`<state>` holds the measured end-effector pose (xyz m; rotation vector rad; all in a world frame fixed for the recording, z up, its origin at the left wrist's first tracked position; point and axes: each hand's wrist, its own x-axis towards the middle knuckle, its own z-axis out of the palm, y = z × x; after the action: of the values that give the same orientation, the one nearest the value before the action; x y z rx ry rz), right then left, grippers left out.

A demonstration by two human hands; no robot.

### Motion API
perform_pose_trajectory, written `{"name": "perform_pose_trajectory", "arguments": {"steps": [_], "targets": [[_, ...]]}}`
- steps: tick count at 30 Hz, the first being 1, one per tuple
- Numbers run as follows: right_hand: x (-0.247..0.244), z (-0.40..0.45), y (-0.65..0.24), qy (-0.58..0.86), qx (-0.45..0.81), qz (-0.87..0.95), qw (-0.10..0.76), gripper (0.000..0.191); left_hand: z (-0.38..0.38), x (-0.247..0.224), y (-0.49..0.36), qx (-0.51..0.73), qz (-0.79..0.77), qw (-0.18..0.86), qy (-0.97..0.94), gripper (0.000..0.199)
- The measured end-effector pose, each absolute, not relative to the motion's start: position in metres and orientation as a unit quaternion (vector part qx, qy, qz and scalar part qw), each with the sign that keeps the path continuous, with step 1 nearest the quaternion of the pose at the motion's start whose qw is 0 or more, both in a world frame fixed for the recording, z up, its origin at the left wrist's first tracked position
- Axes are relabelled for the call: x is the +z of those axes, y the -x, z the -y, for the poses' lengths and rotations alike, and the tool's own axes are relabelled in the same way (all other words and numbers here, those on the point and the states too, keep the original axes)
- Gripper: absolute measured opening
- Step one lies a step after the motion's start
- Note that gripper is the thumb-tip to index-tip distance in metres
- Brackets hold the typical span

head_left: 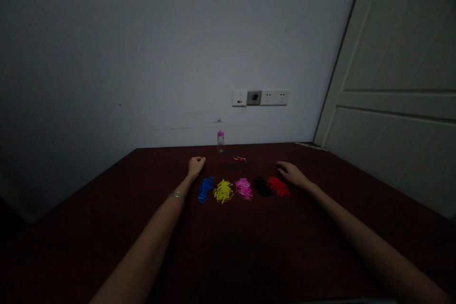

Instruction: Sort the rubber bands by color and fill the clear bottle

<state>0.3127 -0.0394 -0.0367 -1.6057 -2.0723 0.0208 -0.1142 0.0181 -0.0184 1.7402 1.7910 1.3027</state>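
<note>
On the dark red table, my left hand (196, 165) rests with its fingers curled closed, just beyond a pile of blue bands (205, 189); nothing shows in it. My right hand (290, 172) lies flat with fingers stretched out, beside a pile of red bands (279, 185). Between them sit piles of yellow bands (223, 191), pink bands (243, 188) and black bands (262, 186). All are small, thin loops or strips, too small to tell exactly. Farther back lies a little multicoloured bunch (239, 158). Behind it stands a clear bottle with a pink top (221, 141).
The table (228, 242) meets a pale wall (171, 57) at its back edge. Wall sockets (274, 98) and a grey wall plate (254, 98) sit above it. A panelled door (399, 80) stands at the right. The light is dim.
</note>
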Motion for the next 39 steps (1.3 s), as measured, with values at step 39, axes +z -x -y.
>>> {"name": "perform_pose_trajectory", "arguments": {"steps": [39], "targets": [[-0.044, 0.054, -0.311, 0.618, -0.025, 0.749, 0.239, 0.039, -0.071, -0.020, 0.003, 0.203, -0.556, 0.012, -0.806, 0.025]]}}
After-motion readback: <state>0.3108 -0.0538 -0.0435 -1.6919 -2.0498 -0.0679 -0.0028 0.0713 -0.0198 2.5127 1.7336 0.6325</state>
